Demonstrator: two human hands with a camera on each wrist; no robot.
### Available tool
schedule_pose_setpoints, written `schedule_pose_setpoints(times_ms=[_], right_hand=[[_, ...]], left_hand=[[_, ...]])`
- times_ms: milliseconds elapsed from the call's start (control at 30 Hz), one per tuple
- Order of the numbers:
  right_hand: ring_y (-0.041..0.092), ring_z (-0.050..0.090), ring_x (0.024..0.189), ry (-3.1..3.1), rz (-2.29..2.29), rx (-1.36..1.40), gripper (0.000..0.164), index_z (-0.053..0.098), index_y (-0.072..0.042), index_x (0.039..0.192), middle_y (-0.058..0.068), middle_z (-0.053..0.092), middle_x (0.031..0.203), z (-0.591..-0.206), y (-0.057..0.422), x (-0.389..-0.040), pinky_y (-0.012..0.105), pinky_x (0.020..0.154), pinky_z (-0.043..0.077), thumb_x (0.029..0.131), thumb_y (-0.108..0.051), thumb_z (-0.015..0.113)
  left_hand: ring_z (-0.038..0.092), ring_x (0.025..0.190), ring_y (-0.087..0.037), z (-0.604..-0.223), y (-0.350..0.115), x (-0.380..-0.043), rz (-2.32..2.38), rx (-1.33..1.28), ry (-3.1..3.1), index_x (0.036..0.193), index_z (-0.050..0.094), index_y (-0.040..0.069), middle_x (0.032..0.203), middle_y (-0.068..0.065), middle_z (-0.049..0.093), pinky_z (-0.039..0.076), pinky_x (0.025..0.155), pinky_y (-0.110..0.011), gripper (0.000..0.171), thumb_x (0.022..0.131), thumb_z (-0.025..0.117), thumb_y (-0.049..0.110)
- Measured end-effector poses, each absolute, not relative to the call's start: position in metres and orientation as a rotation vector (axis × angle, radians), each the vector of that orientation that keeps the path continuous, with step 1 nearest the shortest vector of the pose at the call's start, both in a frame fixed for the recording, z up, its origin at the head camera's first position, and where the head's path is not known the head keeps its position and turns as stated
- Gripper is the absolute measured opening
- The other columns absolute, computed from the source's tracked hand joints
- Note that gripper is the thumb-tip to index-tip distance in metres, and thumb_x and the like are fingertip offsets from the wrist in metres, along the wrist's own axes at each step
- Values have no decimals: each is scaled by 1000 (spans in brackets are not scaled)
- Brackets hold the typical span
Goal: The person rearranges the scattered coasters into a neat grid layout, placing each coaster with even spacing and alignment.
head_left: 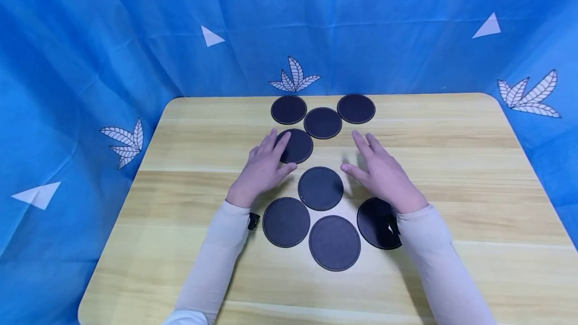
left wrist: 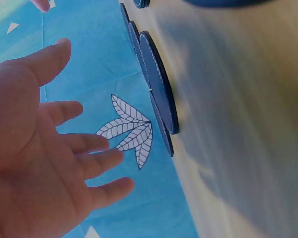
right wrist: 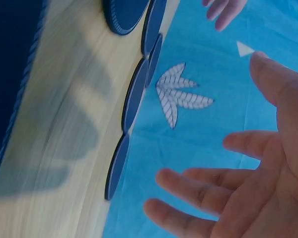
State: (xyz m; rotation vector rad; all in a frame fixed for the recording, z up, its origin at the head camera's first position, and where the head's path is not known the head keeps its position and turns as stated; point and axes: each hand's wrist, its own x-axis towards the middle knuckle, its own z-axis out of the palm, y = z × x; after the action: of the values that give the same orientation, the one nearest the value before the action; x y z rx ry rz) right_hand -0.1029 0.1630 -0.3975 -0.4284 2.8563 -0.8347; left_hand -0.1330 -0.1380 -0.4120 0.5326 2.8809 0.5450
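"Blue cloth (head_left: 253,4) hangs in soft creases beyond the hands, printed with white triangles (head_left: 487,27) and white leaf sprigs (head_left: 295,73) outlined in dark line. What's the surface?"

"Pale, streaked, wood-grained tabletop (head_left: 474,189) with rounded corners, running under both hands. On it lie eight dark, flat, round, leather-like discs (head_left: 334,243) (I can't vouch for real leather), with stitching along their rims."

"Where do they sit around the hands?"

"Three make a shallow V ahead of the fingertips. Another shows partly behind the fingers of the left hand (head_left: 262,169), seen from the head. One lies between the hands, slightly nearer the person than the thumbs; two more lie between the forearms, and the last is partly covered by the wrist of the right hand (head_left: 384,174) and its pale, close-fitting sleeve (head_left: 433,250)."

"Is either hand gripping one?"

"Neither. Both are spread, fingers loosely extended, thumbs inward. From the wrists, palms and fingers show raised clear of the discs, and soft shadows fall across the wood grain."
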Motion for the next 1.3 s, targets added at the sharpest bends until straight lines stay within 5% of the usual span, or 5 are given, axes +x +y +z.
schedule_pose_setpoints(times_ms=[200, 633, 867, 1167, 1300], right_hand=[[42, 59, 113, 2869, -773, -567, 75, 29, -8, 160, 27, 49, 140, -395, 143, -118, 57, 97, 47, 100, -34, 66], [39, 60, 118, 2772, -708, -559, 44, 61, 7, 133, 23, 65, 126, -414, 95, -161, 49, 105, 44, 99, -21, 62], [28, 55, 75, 2690, -721, -525, 20, 65, -5, 85, 6, 59, 74, -425, 80, -170, 41, 75, 47, 99, -18, 62], [28, 56, 85, 2598, -827, -487, 16, 69, -3, 102, 8, 64, 87, -433, 69, -176, 41, 83, 46, 100, -16, 60], [25, 61, 74, 2541, -910, -422, 21, 68, -1, 114, 9, 63, 82, -434, 66, -179, 38, 73, 52, 101, -13, 57]], left_hand=[[30, 144, -44, -407, -143, -143, 570, 485, 2844, 164, 16, 21, 166, -21, 11, 32, 109, -65, 78, 102, 59, 41], [55, 122, -38, -416, -145, -165, 440, 303, 2803, 156, 39, 8, 139, -23, 48, 47, 98, -53, 65, 101, 60, 36], [51, 124, -40, -417, -140, -165, 398, 217, 2759, 156, 37, 7, 137, -26, 47, 47, 98, -54, 68, 101, 58, 41], [50, 126, -40, -419, -138, -165, 455, 205, 2763, 159, 32, 10, 139, -27, 46, 46, 100, -52, 72, 101, 58, 44], [49, 128, -40, -422, -140, -167, 520, 169, 2764, 159, 32, 9, 142, -28, 45, 43, 104, -51, 71, 102, 56, 44]])
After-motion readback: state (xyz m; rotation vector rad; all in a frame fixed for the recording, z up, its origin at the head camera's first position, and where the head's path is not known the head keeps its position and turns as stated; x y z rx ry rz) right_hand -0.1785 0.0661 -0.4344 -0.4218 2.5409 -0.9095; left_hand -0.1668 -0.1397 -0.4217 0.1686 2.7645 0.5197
